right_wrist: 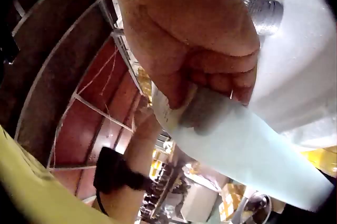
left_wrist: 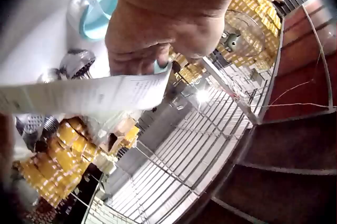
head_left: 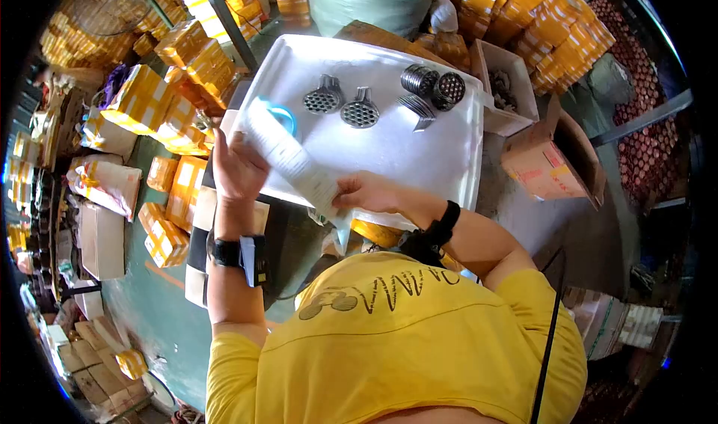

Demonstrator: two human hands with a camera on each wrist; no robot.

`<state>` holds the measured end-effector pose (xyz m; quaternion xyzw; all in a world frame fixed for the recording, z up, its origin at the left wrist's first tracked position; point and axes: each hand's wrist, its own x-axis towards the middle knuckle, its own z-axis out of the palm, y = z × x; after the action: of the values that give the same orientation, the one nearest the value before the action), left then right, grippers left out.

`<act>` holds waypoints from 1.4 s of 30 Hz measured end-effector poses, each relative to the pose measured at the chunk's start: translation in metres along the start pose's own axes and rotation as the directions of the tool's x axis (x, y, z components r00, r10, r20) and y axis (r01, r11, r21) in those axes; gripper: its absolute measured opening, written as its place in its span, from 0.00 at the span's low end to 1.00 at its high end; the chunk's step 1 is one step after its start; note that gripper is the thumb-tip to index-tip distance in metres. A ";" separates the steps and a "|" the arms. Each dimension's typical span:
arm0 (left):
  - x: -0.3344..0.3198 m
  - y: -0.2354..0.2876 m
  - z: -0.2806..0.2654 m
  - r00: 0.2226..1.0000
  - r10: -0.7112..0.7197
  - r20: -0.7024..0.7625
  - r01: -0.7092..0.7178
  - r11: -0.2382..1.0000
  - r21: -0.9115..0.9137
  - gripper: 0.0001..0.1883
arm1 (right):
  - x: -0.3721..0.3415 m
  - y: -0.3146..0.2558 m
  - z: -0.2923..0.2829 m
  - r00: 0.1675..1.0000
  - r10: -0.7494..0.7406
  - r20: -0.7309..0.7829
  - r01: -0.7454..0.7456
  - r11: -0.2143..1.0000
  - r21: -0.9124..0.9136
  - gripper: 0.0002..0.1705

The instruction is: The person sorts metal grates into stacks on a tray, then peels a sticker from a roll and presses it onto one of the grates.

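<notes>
A long printed paper strip (head_left: 292, 158) with a pale bluish back stretches between both hands, over the near left part of a white tray (head_left: 404, 166). My left hand (head_left: 241, 168) pinches its far end; in the left wrist view the fingers curl at the edge of the paper. Thumb and fingers of my right hand (right_wrist: 205, 45) grip the near end, which hangs down toward the yellow shirt. Two perforated metal heads (head_left: 360, 111) lie on the tray beyond the strip. A light-blue ring (head_left: 284, 119) sits partly behind the strip.
Stacked perforated metal discs (head_left: 450, 89) and a fanned stack of metal pieces (head_left: 419, 110) lie at the tray's right. A white box (head_left: 512, 57) and an opened carton (head_left: 550, 158) stand to the right. Yellow-taped boxes (head_left: 142, 99) crowd the left and back.
</notes>
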<state>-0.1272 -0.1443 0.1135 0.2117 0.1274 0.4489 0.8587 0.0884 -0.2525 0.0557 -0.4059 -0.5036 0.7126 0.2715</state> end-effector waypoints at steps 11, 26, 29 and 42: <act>-0.047 -0.069 0.003 0.946 -0.158 -0.284 0.269 0.872 0.410 0.13 | 0.001 -0.032 0.022 0.818 -0.424 -0.389 0.377 0.905 -0.195 0.16; -0.035 -0.071 -0.010 0.873 -0.352 -0.339 0.423 0.891 0.164 0.20 | -0.006 -0.034 0.025 0.578 -0.764 -0.287 0.271 0.512 -0.815 0.08; -0.024 -0.075 -0.020 0.871 -0.344 -0.352 0.435 0.873 0.222 0.19 | -0.023 -0.050 0.024 0.472 -0.856 -0.211 0.361 0.406 -0.839 0.10; 0.032 -0.071 -0.006 0.975 -0.005 0.221 -0.182 -0.584 0.791 0.14 | -0.119 -0.015 -0.020 0.139 -0.572 -0.809 0.401 0.779 -0.482 0.06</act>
<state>-0.0606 -0.1529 0.0731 0.8916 0.3888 0.1636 0.1647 0.1670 -0.3320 0.1028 -0.5685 -0.4079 0.1779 0.6919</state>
